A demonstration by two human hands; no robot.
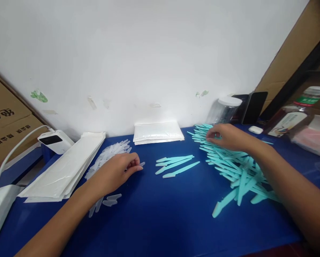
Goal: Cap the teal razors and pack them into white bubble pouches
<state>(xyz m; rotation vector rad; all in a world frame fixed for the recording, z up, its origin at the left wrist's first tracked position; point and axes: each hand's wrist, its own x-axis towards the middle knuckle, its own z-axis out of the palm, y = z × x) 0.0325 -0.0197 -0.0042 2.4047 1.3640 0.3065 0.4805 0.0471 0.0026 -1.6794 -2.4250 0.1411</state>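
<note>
While braced on the surface [160, 221] for steadiness, pinches clear cap [142, 164] with left grip [117, 173], curls right grip [226, 137] over teal sticks [237, 167], hold indeterminate.

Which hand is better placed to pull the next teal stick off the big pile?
Right, probably. The right hand rests on the far end of the teal pile, fingertips among the sticks. The left hand lies on the clear caps, apart from that pile, with the four laid-out sticks between.
</note>
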